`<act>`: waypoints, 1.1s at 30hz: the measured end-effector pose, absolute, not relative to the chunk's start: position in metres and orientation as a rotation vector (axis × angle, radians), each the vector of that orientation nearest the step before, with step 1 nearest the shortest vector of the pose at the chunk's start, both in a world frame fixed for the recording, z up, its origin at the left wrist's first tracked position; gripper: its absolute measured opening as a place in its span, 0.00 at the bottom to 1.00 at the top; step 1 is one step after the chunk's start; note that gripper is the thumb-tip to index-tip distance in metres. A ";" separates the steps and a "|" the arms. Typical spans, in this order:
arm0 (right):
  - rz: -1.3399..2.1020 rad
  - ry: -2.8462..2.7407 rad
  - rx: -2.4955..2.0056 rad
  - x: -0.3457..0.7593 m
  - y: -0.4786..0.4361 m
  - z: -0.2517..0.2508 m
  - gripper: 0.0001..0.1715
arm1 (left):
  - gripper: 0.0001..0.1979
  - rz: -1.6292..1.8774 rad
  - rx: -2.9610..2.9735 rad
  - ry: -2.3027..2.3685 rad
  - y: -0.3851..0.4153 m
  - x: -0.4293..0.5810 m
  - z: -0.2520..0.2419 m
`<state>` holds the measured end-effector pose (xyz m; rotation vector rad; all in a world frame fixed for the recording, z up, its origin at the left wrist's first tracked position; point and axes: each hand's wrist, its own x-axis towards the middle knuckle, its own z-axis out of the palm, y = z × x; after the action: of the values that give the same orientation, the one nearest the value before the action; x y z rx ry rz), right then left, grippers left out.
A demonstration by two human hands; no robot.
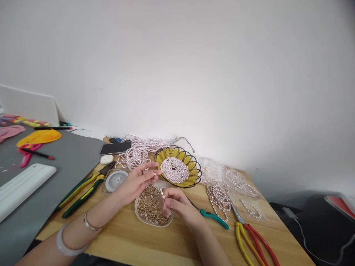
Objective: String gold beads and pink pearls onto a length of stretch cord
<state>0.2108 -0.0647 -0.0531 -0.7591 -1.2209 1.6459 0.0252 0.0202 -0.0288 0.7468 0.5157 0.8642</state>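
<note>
My left hand [138, 181] hovers above a clear dish [138, 215] of small gold beads, fingers pinched together on a thin thread with beads on it. My right hand [174, 204] is curled over the same dish, thumb and fingers pinching a short run of pale pearls on that thread. A bangle and a bracelet sit on my left wrist. Just behind my hands stands a yellow wire bowl [191, 162] holding a mound of loose pink pearls [174, 170].
Strands of pink pearls [138, 149] lie heaped behind the bowl, more strands [219, 195] to the right. Green-yellow pliers [83, 188], a thread spool [116, 179], a phone [115, 147], teal-handled cutters [215, 217] and red-yellow pliers [253, 240] lie on the wooden table [133, 240]. A grey mat [69, 159] lies to the left.
</note>
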 end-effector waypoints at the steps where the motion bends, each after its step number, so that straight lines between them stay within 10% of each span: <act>1: 1.645 -1.219 -0.758 0.211 -0.065 -0.053 0.20 | 0.21 0.863 0.749 0.526 0.020 0.025 -0.028; 33: 1.621 -1.227 -0.737 0.211 -0.062 -0.058 0.19 | 0.22 0.851 0.835 0.470 0.015 0.025 -0.024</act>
<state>0.2114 -0.0619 -0.0576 -0.7372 -1.2269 1.6209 0.0250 0.0149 -0.0243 0.8353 0.4702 0.8513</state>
